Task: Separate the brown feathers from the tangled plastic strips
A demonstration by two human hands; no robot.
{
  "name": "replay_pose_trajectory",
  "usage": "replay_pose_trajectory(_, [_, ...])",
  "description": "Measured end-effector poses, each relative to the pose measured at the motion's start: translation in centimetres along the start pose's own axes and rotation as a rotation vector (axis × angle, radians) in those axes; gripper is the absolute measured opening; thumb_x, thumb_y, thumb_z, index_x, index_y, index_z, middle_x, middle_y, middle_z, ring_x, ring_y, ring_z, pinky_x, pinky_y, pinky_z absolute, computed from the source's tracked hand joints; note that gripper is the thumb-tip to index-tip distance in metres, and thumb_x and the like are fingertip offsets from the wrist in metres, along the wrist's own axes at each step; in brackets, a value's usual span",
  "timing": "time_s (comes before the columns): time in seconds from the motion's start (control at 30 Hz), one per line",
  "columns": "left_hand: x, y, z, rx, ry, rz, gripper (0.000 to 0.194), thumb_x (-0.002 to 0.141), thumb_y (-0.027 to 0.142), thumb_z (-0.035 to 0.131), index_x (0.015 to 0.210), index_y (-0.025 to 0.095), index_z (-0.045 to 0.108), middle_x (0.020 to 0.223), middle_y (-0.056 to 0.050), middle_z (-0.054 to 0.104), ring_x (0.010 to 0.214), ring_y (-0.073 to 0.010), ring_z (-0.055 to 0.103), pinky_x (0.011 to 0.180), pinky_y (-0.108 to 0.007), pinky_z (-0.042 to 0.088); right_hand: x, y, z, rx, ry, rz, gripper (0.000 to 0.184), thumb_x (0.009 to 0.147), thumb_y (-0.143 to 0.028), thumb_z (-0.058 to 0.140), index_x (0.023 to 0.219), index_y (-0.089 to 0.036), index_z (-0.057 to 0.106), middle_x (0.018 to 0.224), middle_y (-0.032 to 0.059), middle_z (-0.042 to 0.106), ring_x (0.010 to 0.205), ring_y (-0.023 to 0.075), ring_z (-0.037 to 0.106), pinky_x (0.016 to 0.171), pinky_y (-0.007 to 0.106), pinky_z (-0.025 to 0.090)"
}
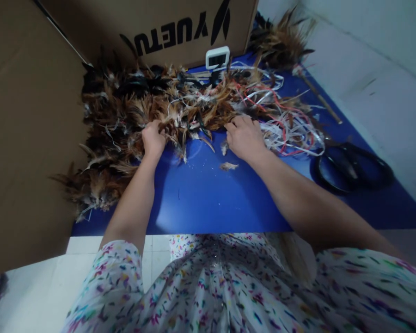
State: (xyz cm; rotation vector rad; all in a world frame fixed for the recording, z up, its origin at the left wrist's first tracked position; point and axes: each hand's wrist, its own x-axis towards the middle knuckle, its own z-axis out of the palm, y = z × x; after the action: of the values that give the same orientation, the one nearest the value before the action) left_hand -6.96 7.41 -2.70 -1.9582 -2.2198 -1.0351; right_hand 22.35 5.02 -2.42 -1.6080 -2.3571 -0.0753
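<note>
A wide pile of brown and black feathers, with pale fluffy ends, spreads over the blue table. My left hand is closed on feathers at the pile's front edge, its fingertips partly hidden among them. To the right, my right hand presses curled fingers onto more feathers at the same edge; its fingertips are hard to see. Beside that hand lies a tangle of white and red plastic strings. One small loose feather rests on the table between my forearms.
Black-handled scissors lie at the right of the table. A feather duster with a stick handle is at the back right. Behind the pile stand a cardboard box and a small white device. Cardboard walls the left side.
</note>
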Motion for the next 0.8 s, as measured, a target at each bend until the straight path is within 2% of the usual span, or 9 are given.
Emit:
replay_pose_trajectory(0.17, [1.0, -1.3, -0.4, -0.225, 0.223, -0.141, 0.018, 0.079, 0.010, 0.064, 0.095, 0.017, 0.067, 0.089, -0.004, 0.070, 0.093, -0.0207, 0.069, 0.097, -0.036, 0.052, 0.2, -0.2, 0.0, 0.001, -0.023, 0.003, 0.043, 0.099, -0.020, 0.034, 0.127, -0.012, 0.066, 0.125, 0.0212, 0.061, 0.119, 0.0378, 0.047, 0.092, 0.050, 0.036])
replay_pose_trajectory(0.27, [0.9, -1.7, -0.7, -0.371, 0.299, -0.179, 0.014, 0.082, 0.013, 0.063, 0.095, 0.016, 0.064, 0.087, -0.003, 0.068, 0.088, -0.0176, 0.069, 0.092, -0.032, 0.054, 0.2, -0.3, 0.1, -0.010, -0.017, 0.007, 0.044, 0.099, -0.019, 0.033, 0.128, -0.013, 0.065, 0.126, 0.0209, 0.060, 0.118, 0.0368, 0.047, 0.092, 0.050, 0.035])
replay_pose_trajectory(0.43, [0.4, -1.1, -1.8, -0.556, 0.335, -0.253, 0.010, 0.085, 0.019, 0.064, 0.093, 0.015, 0.060, 0.090, -0.004, 0.068, 0.089, -0.0156, 0.068, 0.092, -0.031, 0.055, 0.4, -0.3, 0.3, -0.023, -0.012, 0.007, 0.043, 0.100, -0.018, 0.033, 0.126, -0.011, 0.066, 0.126, 0.0207, 0.060, 0.117, 0.0358, 0.047, 0.091, 0.049, 0.034])
replay_pose_trajectory(0.57, [0.2, -0.8, -2.9, -0.551, 0.303, -0.351, 0.014, 0.088, 0.017, 0.058, 0.101, 0.014, 0.058, 0.093, -0.005, 0.066, 0.086, -0.0158, 0.068, 0.091, -0.034, 0.057, 0.5, -0.4, 0.4, -0.031, 0.005, 0.003, 0.042, 0.100, -0.018, 0.034, 0.124, -0.010, 0.067, 0.126, 0.0198, 0.061, 0.116, 0.0349, 0.047, 0.090, 0.047, 0.034])
replay_pose_trajectory(0.67, [-0.5, -0.7, -3.8, -0.357, 0.325, -0.268, 0.027, 0.080, 0.010, 0.062, 0.106, 0.014, 0.059, 0.101, -0.007, 0.066, 0.098, -0.0195, 0.066, 0.098, -0.037, 0.054, 0.5, -0.4, 0.5, -0.027, 0.021, -0.001, 0.041, 0.099, -0.016, 0.034, 0.122, -0.011, 0.068, 0.125, 0.0193, 0.062, 0.114, 0.0336, 0.048, 0.089, 0.046, 0.033])
replay_pose_trajectory(0.73, [-1.3, 0.0, -4.2, -0.164, 0.337, -0.128, 0.033, 0.076, 0.009, 0.065, 0.107, 0.016, 0.061, 0.111, -0.010, 0.065, 0.112, -0.0239, 0.063, 0.106, -0.040, 0.048, 0.5, -0.4, 0.5, -0.024, 0.017, 0.004, 0.040, 0.100, -0.016, 0.034, 0.121, -0.011, 0.068, 0.126, 0.0191, 0.062, 0.115, 0.0337, 0.049, 0.089, 0.046, 0.033])
replay_pose_trajectory(0.8, [-2.4, 1.4, -4.1, -0.027, 0.300, 0.014, 0.026, 0.079, 0.013, 0.065, 0.105, 0.017, 0.064, 0.115, -0.012, 0.064, 0.119, -0.0271, 0.060, 0.109, -0.043, 0.044, 0.5, -0.4, 0.5, -0.021, 0.012, 0.008, 0.039, 0.100, -0.017, 0.035, 0.120, -0.011, 0.068, 0.126, 0.0190, 0.062, 0.116, 0.0345, 0.049, 0.089, 0.046, 0.034])
